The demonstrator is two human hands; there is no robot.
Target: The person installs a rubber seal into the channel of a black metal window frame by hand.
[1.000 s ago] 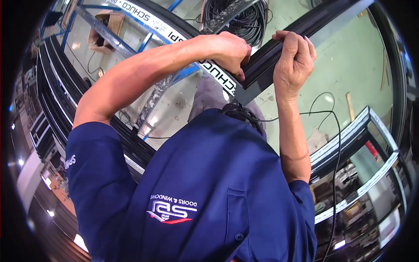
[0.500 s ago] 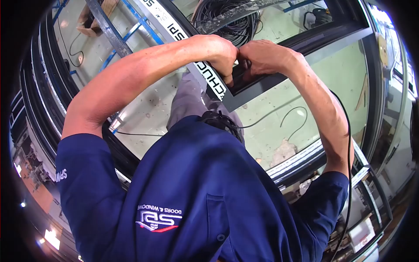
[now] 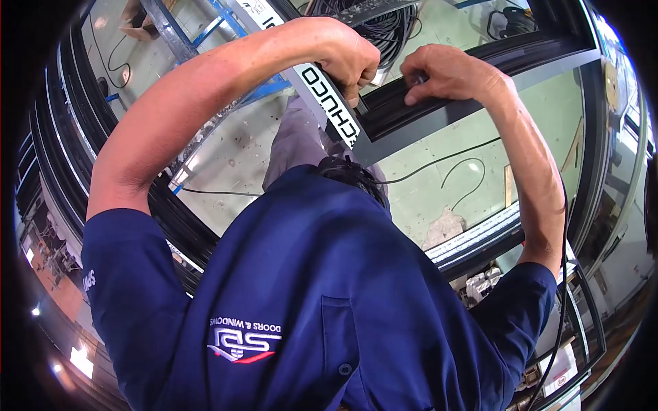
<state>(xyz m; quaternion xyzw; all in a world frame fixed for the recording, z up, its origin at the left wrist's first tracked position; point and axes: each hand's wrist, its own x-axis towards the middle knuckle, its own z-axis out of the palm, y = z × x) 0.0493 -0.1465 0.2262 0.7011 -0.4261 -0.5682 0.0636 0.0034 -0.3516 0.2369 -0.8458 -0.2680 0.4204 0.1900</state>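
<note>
A dark window or door frame point(image 3: 439, 127) lies in front of me, its corner pointing toward my body. White tape with black lettering point(image 3: 327, 99) runs along its left member. My left hand point(image 3: 347, 58) is closed over that member close to the corner, fingertips down at the inner edge beside a small metallic bit point(image 3: 362, 107). My right hand point(image 3: 449, 74) is closed in a pinch just above the other member's dark channel point(image 3: 394, 109). A small greyish thing shows between its thumb and fingers; I cannot tell what it is.
Coiled black cable point(image 3: 387, 34) lies on the floor beyond the frame. Blue metal supports point(image 3: 205, 41) stand at the upper left. Long dark profiles point(image 3: 72, 137) are stacked at the left. A thin black cable point(image 3: 558, 301) hangs down past my right arm.
My hands were together at the inside corner. My right hand has moved away to the right, opening a gap between them. My left hand stays by the corner.
</note>
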